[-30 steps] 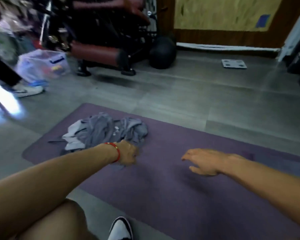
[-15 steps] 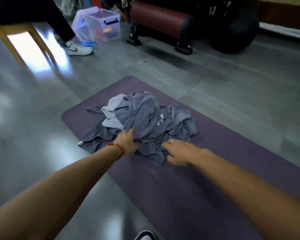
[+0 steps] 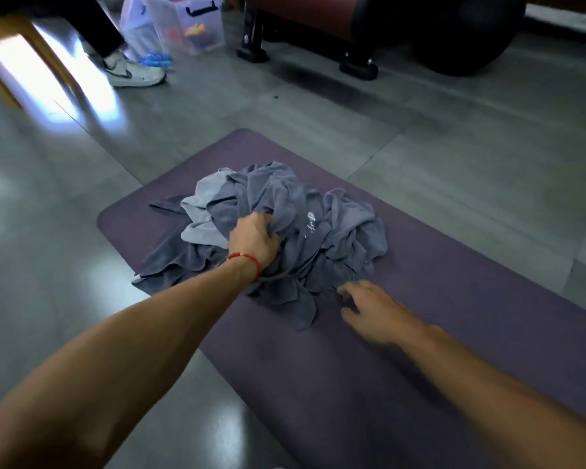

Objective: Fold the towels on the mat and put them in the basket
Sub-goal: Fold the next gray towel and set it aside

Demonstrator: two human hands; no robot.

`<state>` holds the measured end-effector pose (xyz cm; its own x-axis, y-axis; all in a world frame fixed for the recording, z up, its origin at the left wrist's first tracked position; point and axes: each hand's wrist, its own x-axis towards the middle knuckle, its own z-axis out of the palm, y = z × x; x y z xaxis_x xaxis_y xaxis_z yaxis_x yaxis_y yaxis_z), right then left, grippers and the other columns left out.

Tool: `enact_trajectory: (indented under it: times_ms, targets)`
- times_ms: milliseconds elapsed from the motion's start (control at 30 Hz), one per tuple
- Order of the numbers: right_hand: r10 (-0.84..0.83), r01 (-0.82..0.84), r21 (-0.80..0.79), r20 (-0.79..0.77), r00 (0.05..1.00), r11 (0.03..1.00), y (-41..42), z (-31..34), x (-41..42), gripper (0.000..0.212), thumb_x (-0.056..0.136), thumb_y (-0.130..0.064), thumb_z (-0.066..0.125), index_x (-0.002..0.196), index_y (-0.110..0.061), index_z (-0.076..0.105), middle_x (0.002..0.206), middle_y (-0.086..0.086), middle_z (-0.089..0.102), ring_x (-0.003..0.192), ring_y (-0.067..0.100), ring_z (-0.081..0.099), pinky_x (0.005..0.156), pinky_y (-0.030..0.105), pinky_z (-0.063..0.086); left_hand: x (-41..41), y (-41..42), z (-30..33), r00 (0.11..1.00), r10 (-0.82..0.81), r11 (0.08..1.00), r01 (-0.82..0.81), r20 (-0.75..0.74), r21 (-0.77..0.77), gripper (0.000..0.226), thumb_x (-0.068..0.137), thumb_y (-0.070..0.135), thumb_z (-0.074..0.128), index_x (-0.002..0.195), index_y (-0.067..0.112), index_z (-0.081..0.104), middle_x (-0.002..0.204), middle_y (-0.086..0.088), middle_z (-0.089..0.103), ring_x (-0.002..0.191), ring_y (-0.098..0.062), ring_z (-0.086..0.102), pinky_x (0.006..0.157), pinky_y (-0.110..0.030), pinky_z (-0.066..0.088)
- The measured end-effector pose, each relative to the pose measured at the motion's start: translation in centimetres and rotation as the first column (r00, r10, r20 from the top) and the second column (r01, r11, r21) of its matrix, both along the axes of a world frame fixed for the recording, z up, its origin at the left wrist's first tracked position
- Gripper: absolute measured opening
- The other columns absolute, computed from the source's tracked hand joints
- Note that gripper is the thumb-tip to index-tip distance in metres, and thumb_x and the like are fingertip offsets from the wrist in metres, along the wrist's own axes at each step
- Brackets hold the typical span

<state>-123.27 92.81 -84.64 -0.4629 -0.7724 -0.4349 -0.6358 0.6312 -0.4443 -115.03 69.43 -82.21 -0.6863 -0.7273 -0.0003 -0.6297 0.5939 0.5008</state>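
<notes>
Now left hand [image 3: 253, 239] has gripped the towels [image 3: 325, 238].

Far beyond the left hand, a clear plastic storage box [image 3: 183, 23] with a black handle stood on the grey tiled floor [image 3: 437, 170], a white sneaker [image 3: 134, 73] just beside it. A wooden chair leg [image 3: 53, 60] rose further left. Beyond the right hand sat a dark ball [image 3: 467, 35] and a padded bench's black feet [image 3: 357, 70].
</notes>
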Motion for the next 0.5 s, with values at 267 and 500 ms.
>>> enact_trajectory:
  times_ms: [267,500]
  targets:
    - [-0.428,0.604,-0.225,0.523,0.737,0.764,2.4,15.2,0.5,0.021,0.103,-0.029,0.05,0.118,-0.021,0.061,0.107,0.012,0.066,0.08,0.024,0.067,0.069,0.039,0.058,4.0,11.1,11.1,0.969,-0.074,0.985,0.108,-0.235,0.136,0.041,0.085,0.022,0.069,0.059,0.014,0.038,0.053,-0.003,0.043,0.051,-0.018,0.042,0.048,-0.031,0.032]
    - [-0.45,0.631,-0.205,0.542,0.71,0.748,13.8,22.3,5.3,0.038,0.099,-0.034,0.06,0.136,-0.037,0.051,0.125,0.005,0.064,0.106,0.026,0.066,0.074,0.037,0.055,2.9,22.5,19.1,0.964,0.174,0.114,0.185,-0.203,0.976,0.015,0.101,0.013,0.041,0.095,0.015,0.055,0.087,-0.006,0.063,0.067,-0.017,0.063,0.065,-0.033,0.053]
